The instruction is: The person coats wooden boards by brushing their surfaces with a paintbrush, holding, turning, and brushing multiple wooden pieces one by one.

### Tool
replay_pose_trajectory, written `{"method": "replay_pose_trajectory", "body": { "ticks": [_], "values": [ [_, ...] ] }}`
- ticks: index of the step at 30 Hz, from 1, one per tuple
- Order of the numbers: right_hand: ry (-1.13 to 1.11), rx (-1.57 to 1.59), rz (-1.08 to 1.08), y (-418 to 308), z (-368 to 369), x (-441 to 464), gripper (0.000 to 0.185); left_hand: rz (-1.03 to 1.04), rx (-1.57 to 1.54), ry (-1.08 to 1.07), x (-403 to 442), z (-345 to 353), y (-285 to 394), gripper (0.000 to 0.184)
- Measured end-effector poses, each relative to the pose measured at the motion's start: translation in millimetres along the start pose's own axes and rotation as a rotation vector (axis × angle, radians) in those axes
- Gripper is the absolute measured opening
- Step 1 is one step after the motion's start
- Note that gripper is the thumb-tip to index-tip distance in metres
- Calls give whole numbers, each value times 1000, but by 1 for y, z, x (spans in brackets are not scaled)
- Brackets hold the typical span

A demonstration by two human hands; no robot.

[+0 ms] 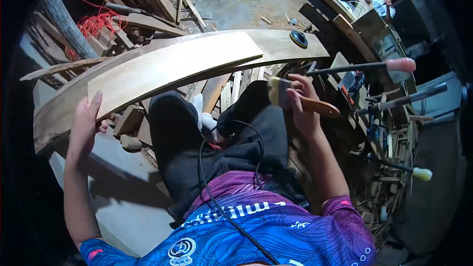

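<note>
Head view: left hand [84, 124] grasps near-left end of pale board [180, 69], thumb on top; board extends toward two o'clock, lying on longer board [55, 116]. Right hand [306, 106] clasps brush [285, 93], bristles [274, 91] at nine o'clock. Dark round pad [298, 39] at twelve o'clock from right hand.

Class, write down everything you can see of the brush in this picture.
The brush is broad and flat, with pale yellowish bristles, a greyish band and an orange-brown handle that looks wooden. It slants slightly across the view, bristles toward picture left, beside the person's right knee. The right hand grips it between thumb and fingers; nothing else visibly touches it.
</note>
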State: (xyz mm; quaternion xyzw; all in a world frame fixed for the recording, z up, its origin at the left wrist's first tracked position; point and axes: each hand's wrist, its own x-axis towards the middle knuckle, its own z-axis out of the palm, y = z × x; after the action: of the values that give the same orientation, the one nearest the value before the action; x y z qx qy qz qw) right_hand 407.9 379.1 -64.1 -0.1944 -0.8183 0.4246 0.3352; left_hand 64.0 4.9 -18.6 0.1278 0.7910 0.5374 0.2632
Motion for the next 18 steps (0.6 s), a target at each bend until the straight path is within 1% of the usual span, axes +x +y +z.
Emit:
{"method": "replay_pose_trajectory", "body": {
  "ticks": [1, 2, 4, 6, 8, 10, 11, 12, 14, 15, 16, 18],
  "values": [
    [14, -23, -20, -5, 7, 10, 37, 10, 91, -74, 1, -4, 2, 42],
    [16, -42, -13, -10, 22, 27, 37, 9, 80, -91, 16, -13, 1, 42],
    [123, -320, -42, -14, 27, 56, 36, 14, 176, -95, 7, -8, 4, 46],
    [120, -77, -25, -17, 35, 86, 29, -4, 176, -100, 1, -4, -1, 47],
    [113, -136, -199, -7, 43, 110, 21, -45, 171, -237, -2, 1, -10, 45],
    [37, -220, -14, 4, 58, 122, 15, -67, 80, -418, -3, 6, -10, 43],
    [-37, -217, 0, 19, 64, 124, 13, -61, 54, -444, -3, 10, -9, 42],
    [-112, -215, 8, 26, 69, 127, 11, -50, 25, -466, -3, 13, -9, 42],
    [-52, -312, -14, 15, 77, 126, 11, -77, -26, -430, 1, 12, -14, 41],
    [-42, -340, -27, 15, 78, 127, 11, -74, -70, -458, 2, 13, -15, 39],
    [-38, -362, -38, 13, 78, 128, 12, -65, -106, -415, -1, 17, -16, 39],
    [-11, -357, -62, 10, 79, 128, 14, -42, -125, -434, 2, 17, -23, 34]
  ]
}}
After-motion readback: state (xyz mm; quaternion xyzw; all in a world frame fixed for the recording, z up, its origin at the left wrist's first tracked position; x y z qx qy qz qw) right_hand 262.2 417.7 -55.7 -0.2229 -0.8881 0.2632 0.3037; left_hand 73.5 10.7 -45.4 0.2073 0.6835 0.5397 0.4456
